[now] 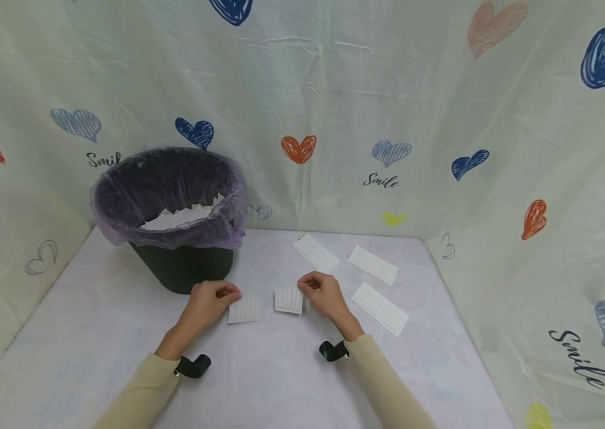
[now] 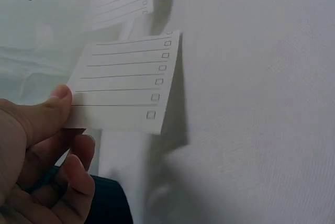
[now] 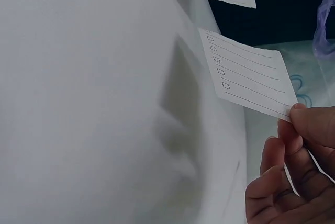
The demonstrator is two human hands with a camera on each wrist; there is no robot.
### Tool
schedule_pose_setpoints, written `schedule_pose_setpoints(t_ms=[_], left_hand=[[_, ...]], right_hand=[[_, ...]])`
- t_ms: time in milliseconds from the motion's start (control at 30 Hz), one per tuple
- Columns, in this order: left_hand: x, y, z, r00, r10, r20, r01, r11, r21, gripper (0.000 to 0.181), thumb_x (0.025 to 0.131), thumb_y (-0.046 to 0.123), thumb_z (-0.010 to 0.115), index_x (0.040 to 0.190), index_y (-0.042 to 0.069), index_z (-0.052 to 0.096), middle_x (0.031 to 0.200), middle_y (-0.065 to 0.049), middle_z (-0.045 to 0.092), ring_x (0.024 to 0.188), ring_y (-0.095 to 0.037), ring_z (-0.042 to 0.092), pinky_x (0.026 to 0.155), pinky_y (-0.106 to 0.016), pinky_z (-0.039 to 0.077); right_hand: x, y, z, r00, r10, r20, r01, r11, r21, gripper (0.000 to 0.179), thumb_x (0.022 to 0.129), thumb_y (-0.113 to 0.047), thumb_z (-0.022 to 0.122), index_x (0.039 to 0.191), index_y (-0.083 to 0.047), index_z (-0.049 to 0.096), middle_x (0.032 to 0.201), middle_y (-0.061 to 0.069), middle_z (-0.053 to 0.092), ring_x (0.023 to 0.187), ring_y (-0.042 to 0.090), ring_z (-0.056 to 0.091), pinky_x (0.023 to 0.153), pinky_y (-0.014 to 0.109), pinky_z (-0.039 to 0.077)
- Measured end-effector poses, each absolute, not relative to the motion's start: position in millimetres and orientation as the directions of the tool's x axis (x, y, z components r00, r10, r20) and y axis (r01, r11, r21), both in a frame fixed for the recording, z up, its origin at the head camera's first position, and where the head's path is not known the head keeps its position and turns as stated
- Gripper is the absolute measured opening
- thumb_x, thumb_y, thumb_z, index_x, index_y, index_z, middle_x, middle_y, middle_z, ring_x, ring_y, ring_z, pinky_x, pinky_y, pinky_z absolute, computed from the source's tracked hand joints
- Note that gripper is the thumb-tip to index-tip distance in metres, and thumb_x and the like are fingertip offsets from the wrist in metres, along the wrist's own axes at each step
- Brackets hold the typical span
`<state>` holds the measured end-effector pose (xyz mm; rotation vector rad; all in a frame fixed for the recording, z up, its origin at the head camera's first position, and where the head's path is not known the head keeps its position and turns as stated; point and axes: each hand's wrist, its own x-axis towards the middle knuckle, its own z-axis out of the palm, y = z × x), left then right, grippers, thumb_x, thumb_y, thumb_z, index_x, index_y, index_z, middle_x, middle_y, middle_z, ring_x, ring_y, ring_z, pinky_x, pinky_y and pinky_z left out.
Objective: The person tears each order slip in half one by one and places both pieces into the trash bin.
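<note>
The left hand (image 1: 210, 301) pinches a lined paper piece (image 1: 245, 310) at its outer corner: in the left wrist view the thumb presses on the printed face, a finger lies under it, and the remaining fingers are loosely bent. The right hand (image 1: 326, 295) pinches a 2nd lined paper piece (image 1: 288, 299), also near 1 corner, with a narrow grip of thumb and finger. These 2 pieces are near each other but apart, in front of the person, and their shadows suggest that they are held above the worktop (image 1: 259, 381). Each piece carries lines and a row of small printed squares along 1 edge.

I judge the paper to be very light and thin. It is stiff enough to stand out from a corner pinch, yet the right piece bows slightly, so it should bend or crease easily. A soft pinch at the corner or the edge should be sufficient; a stronger squeeze could wrinkle it.

To the right lie 3 longer lined sheets: a far sheet (image 1: 316, 252), a middle sheet (image 1: 373, 264) and a near sheet (image 1: 380, 308). Lying flat, they may be harder to pick up, and a fingernail under an edge would probably help.

Behind the left hand stands a dark bin (image 1: 184, 268) with a purple liner (image 1: 232, 202), and white paper (image 1: 181, 217) is inside it.
</note>
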<state>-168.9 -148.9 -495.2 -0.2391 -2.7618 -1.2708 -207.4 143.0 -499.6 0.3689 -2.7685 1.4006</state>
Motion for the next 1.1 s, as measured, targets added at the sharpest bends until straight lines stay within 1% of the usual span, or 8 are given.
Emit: schedule_pose_setpoints(t_ms=[167,300,433,600,767,867,1100], left_hand=[[-172,-153,-482,-0.973,0.178,0.145,0.228,0.669,0.707,0.006,0.09,0.013,0.079,0.092,0.007,0.079,0.083,0.0,0.075,0.075,-0.011,0.062,0.068,-0.025,0.053],[-174,-154,-470,-0.963,0.204,0.177,0.27,0.686,0.676,0.005,0.09,0.011,0.079,0.09,0.006,0.078,0.08,0.0,0.073,0.072,-0.011,0.058,0.064,-0.024,0.049],[-176,-154,-457,-0.949,0.222,0.223,0.315,0.696,0.645,0.004,0.089,0.01,0.08,0.089,0.007,0.077,0.078,0.001,0.071,0.071,-0.012,0.053,0.061,-0.024,0.045],[-178,-152,-437,-0.934,0.237,0.268,0.355,0.702,0.617,0.005,0.09,0.009,0.079,0.088,0.006,0.076,0.078,0.0,0.07,0.07,-0.012,0.053,0.061,-0.024,0.046],[-179,-146,-417,-0.921,0.249,0.299,0.383,0.706,0.596,0.006,0.092,0.011,0.078,0.09,0.006,0.074,0.077,0.0,0.068,0.068,-0.011,0.052,0.059,-0.023,0.044],[-177,-144,-405,-0.904,0.271,0.331,0.421,0.699,0.579,0.007,0.093,0.011,0.077,0.092,0.006,0.073,0.075,0.0,0.067,0.066,-0.01,0.051,0.058,-0.023,0.044],[-170,-144,-376,-0.837,0.319,0.445,0.534,0.657,0.533,0.004,0.094,0.009,0.076,0.093,0.006,0.073,0.076,-0.001,0.07,0.061,-0.007,0.05,0.054,-0.022,0.044]], right_hand=[[-214,143,-486,-0.964,-0.232,0.131,-0.244,0.574,-0.782,0.004,0.095,-0.01,0.073,0.096,-0.007,0.076,0.089,0.005,0.076,0.083,0.015,0.067,0.068,0.022,0.05],[-219,144,-476,-0.955,-0.258,0.144,-0.272,0.58,-0.768,0.004,0.095,-0.009,0.073,0.095,-0.007,0.076,0.089,0.005,0.076,0.083,0.015,0.068,0.069,0.022,0.051],[-225,144,-467,-0.951,-0.266,0.158,-0.291,0.594,-0.75,0.004,0.095,-0.01,0.073,0.095,-0.007,0.076,0.09,0.005,0.076,0.084,0.016,0.069,0.07,0.025,0.053],[-233,146,-451,-0.941,-0.277,0.196,-0.329,0.603,-0.727,0.006,0.096,-0.012,0.074,0.097,-0.008,0.077,0.091,0.005,0.077,0.086,0.019,0.07,0.071,0.029,0.055],[-244,144,-432,-0.921,-0.306,0.241,-0.382,0.591,-0.71,0.007,0.096,-0.012,0.073,0.098,-0.007,0.078,0.093,0.006,0.078,0.087,0.021,0.071,0.072,0.031,0.056],[-250,140,-419,-0.908,-0.321,0.269,-0.413,0.578,-0.704,0.009,0.097,-0.013,0.073,0.1,-0.007,0.078,0.096,0.007,0.078,0.088,0.023,0.072,0.074,0.032,0.057],[-261,130,-387,-0.89,-0.335,0.311,-0.451,0.542,-0.709,0.013,0.098,-0.014,0.071,0.104,-0.005,0.077,0.099,0.01,0.077,0.091,0.024,0.072,0.08,0.036,0.058]])
